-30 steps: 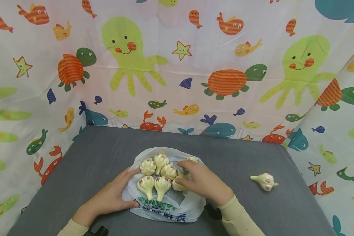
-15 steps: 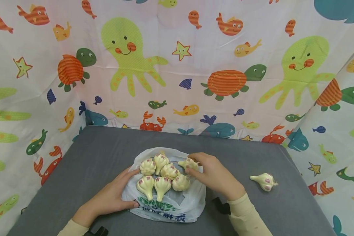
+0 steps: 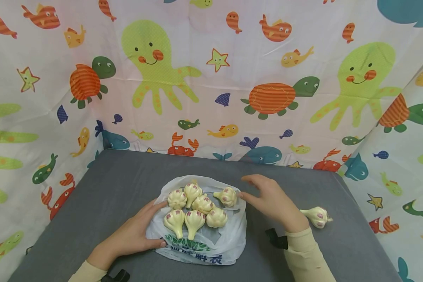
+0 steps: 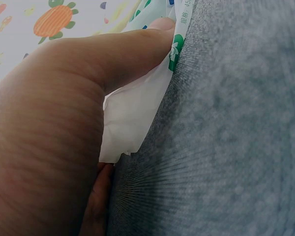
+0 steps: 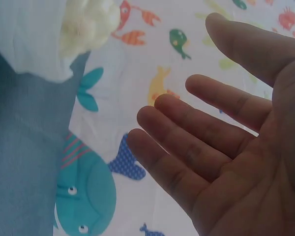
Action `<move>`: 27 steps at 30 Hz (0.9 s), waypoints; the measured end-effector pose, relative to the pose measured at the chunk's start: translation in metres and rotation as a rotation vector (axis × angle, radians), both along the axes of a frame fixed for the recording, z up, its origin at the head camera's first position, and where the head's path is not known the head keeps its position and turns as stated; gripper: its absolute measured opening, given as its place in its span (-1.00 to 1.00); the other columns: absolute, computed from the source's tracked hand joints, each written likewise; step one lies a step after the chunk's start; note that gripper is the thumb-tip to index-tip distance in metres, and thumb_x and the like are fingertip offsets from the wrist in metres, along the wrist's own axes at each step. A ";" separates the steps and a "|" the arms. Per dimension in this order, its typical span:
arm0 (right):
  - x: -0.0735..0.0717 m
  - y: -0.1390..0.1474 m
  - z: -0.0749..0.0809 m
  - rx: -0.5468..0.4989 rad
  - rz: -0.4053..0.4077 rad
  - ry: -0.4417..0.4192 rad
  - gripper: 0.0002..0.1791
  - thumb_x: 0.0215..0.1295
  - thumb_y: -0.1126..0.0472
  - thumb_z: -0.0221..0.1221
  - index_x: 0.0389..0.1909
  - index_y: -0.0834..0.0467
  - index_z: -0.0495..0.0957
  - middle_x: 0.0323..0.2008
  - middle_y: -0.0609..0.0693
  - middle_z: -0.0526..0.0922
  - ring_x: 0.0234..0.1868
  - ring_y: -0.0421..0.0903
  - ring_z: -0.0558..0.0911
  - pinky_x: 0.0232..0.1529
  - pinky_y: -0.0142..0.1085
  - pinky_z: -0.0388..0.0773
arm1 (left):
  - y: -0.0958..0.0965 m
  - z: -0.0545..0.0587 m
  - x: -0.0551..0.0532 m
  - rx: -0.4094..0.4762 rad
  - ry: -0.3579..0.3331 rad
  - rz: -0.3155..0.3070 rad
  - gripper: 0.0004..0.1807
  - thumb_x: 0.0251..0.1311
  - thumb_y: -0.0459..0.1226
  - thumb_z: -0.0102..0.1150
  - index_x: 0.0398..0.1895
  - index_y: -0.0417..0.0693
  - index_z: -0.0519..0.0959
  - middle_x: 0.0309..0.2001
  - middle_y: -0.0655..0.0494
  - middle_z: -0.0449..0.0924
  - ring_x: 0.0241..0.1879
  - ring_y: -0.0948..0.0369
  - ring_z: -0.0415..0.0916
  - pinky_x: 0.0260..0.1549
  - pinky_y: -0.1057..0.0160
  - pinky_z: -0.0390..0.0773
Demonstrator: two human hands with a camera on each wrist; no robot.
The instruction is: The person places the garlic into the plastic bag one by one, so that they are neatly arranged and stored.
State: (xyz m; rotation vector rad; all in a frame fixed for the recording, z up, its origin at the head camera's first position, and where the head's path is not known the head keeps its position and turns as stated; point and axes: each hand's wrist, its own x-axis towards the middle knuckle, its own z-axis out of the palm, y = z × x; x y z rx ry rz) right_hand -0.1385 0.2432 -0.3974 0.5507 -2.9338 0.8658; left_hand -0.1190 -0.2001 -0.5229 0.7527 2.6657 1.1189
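Note:
Several white garlic bulbs (image 3: 195,221) with purple marks lie grouped on a white plastic bag (image 3: 229,241) with green and blue print. One garlic bulb (image 3: 227,196) sits at the bag's right side. My left hand (image 3: 137,231) rests against the bag's left edge, fingers and thumb spread and touching it; in the left wrist view its straight thumb (image 4: 137,54) lies on the plastic. My right hand (image 3: 276,201) is in the air right of the bag, holding nothing. Its fingers (image 5: 187,147) look extended in the right wrist view, apart from the bag and a blurred bulb (image 5: 86,24).
Another garlic bulb (image 3: 317,216) lies on the grey table (image 3: 268,172) right of the bag, partly behind my right wrist. A white curtain (image 3: 211,90) printed with sea animals stands behind the table and along both sides.
My right hand has let go of the garlic bulb at the bag's right side and moved right, off the bag. That bulb now shows fully. The left hand stays put.

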 end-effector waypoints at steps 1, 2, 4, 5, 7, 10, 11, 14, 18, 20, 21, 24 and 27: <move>0.000 0.003 0.001 0.001 -0.007 -0.003 -0.41 0.45 -0.03 0.46 0.37 0.16 0.63 0.31 0.10 0.68 0.25 0.20 0.68 0.20 0.19 0.64 | 0.000 0.000 0.000 -0.001 0.000 0.001 0.24 0.03 0.28 0.65 0.75 0.42 0.15 0.75 0.01 0.01 0.63 -0.15 0.13 0.29 -0.42 0.41; -0.001 0.006 0.001 0.001 -0.014 -0.006 -0.40 0.45 -0.03 0.46 0.38 0.16 0.62 0.32 0.11 0.67 0.25 0.21 0.68 0.21 0.20 0.63 | 0.000 0.000 0.000 -0.003 0.001 0.002 0.24 0.03 0.28 0.65 0.75 0.42 0.15 0.75 0.01 0.01 0.63 -0.15 0.13 0.30 -0.42 0.41; -0.002 0.013 0.002 0.000 -0.033 -0.013 -0.39 0.45 -0.04 0.45 0.40 0.15 0.62 0.32 0.10 0.67 0.26 0.22 0.67 0.22 0.21 0.62 | 0.000 0.000 0.000 -0.004 0.001 0.002 0.24 0.03 0.28 0.65 0.75 0.42 0.15 0.75 0.01 0.01 0.63 -0.15 0.13 0.30 -0.42 0.41; -0.002 0.017 0.002 0.000 -0.046 -0.017 -0.38 0.45 -0.06 0.45 0.40 0.15 0.61 0.33 0.11 0.67 0.26 0.23 0.67 0.22 0.22 0.62 | 0.000 0.000 0.000 -0.006 0.002 0.002 0.24 0.03 0.29 0.65 0.75 0.42 0.15 0.75 0.01 0.01 0.63 -0.15 0.13 0.30 -0.42 0.41; -0.002 0.025 0.003 -0.006 -0.072 -0.024 -0.37 0.45 -0.08 0.45 0.41 0.13 0.60 0.34 0.11 0.66 0.27 0.24 0.67 0.22 0.23 0.62 | 0.000 0.000 0.000 -0.006 0.001 0.001 0.24 0.03 0.28 0.65 0.75 0.42 0.15 0.75 0.02 0.01 0.63 -0.14 0.13 0.31 -0.42 0.40; -0.002 0.036 0.006 -0.021 -0.108 -0.030 -0.37 0.45 -0.09 0.45 0.41 0.10 0.60 0.33 0.11 0.67 0.27 0.27 0.67 0.21 0.25 0.62 | 0.001 0.000 0.000 -0.009 -0.002 0.000 0.24 0.04 0.29 0.64 0.75 0.42 0.14 0.75 0.02 0.01 0.64 -0.15 0.13 0.31 -0.43 0.40; -0.002 0.039 0.007 -0.022 -0.120 -0.032 -0.37 0.45 -0.10 0.45 0.41 0.10 0.60 0.33 0.12 0.67 0.28 0.27 0.66 0.20 0.25 0.62 | 0.001 0.000 0.000 -0.012 -0.003 0.000 0.24 0.04 0.29 0.64 0.75 0.42 0.14 0.75 0.01 0.01 0.64 -0.15 0.13 0.30 -0.43 0.40; -0.001 0.047 0.010 -0.024 -0.141 -0.033 -0.36 0.46 -0.12 0.43 0.41 0.11 0.60 0.33 0.15 0.67 0.27 0.31 0.66 0.20 0.28 0.61 | 0.001 -0.001 -0.001 -0.021 -0.004 0.002 0.23 0.05 0.31 0.62 0.76 0.44 0.13 0.75 0.00 0.00 0.64 -0.17 0.12 0.29 -0.44 0.41; 0.001 0.057 0.013 -0.017 -0.161 -0.045 -0.33 0.47 -0.18 0.41 0.42 0.12 0.58 0.35 0.17 0.65 0.28 0.35 0.65 0.20 0.30 0.60 | 0.001 -0.001 -0.001 -0.019 -0.007 0.003 0.23 0.05 0.31 0.62 0.76 0.44 0.13 0.75 -0.03 0.00 0.64 -0.19 0.13 0.28 -0.44 0.41; 0.002 0.062 0.014 -0.015 -0.168 -0.055 -0.31 0.47 -0.21 0.40 0.43 0.11 0.58 0.36 0.16 0.65 0.28 0.37 0.64 0.20 0.31 0.60 | 0.001 -0.001 -0.001 -0.015 -0.008 0.002 0.23 0.05 0.31 0.62 0.76 0.43 0.14 0.75 -0.03 0.00 0.64 -0.19 0.13 0.28 -0.43 0.42; 0.002 0.065 0.014 -0.012 -0.175 -0.066 -0.30 0.47 -0.22 0.39 0.44 0.09 0.57 0.37 0.15 0.64 0.29 0.37 0.63 0.20 0.31 0.60 | 0.001 0.000 -0.001 -0.014 -0.009 0.002 0.23 0.05 0.31 0.62 0.76 0.42 0.14 0.75 -0.03 0.00 0.64 -0.19 0.13 0.28 -0.43 0.42; 0.003 0.073 0.016 -0.006 -0.198 -0.095 -0.26 0.45 -0.28 0.38 0.47 0.05 0.55 0.40 0.14 0.62 0.33 0.39 0.60 0.19 0.33 0.59 | 0.001 0.000 0.000 -0.009 -0.012 0.002 0.23 0.05 0.31 0.62 0.76 0.42 0.14 0.75 -0.02 -0.01 0.64 -0.19 0.12 0.28 -0.43 0.42; 0.005 0.081 0.019 0.001 -0.213 -0.104 -0.23 0.45 -0.31 0.36 0.48 0.06 0.54 0.40 0.16 0.61 0.34 0.42 0.58 0.19 0.36 0.57 | 0.001 0.001 0.000 -0.004 -0.012 0.004 0.23 0.05 0.31 0.62 0.75 0.42 0.15 0.75 -0.03 0.00 0.64 -0.19 0.12 0.28 -0.43 0.41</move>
